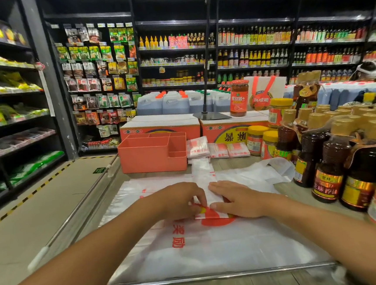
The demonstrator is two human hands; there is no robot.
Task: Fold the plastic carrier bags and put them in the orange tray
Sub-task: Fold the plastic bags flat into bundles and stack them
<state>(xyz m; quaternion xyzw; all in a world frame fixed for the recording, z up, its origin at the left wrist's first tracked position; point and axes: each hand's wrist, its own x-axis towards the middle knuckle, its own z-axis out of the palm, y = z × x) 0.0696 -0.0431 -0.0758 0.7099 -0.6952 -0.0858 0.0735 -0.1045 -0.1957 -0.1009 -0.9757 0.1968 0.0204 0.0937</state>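
Note:
A narrow, partly folded white carrier bag (205, 177) with red print lies lengthwise over a stack of flat white bags (214, 247) on the counter. My left hand (183, 198) pinches the strip's near end with its fingertips. My right hand (237, 199) lies flat on the strip just to the right, pressing it down. The orange tray (152, 153), with several compartments, stands behind the bags at centre left; I see nothing inside it. Folded bags (217, 150) lie in small packets to the tray's right.
Dark sauce bottles (334, 163) and yellow-lidded jars (259, 140) crowd the right side of the counter. Orange cartons (160, 127) and a sign stand (210, 115) stand behind the tray. A chest freezer lid (40, 212) lies left. Shelves fill the background.

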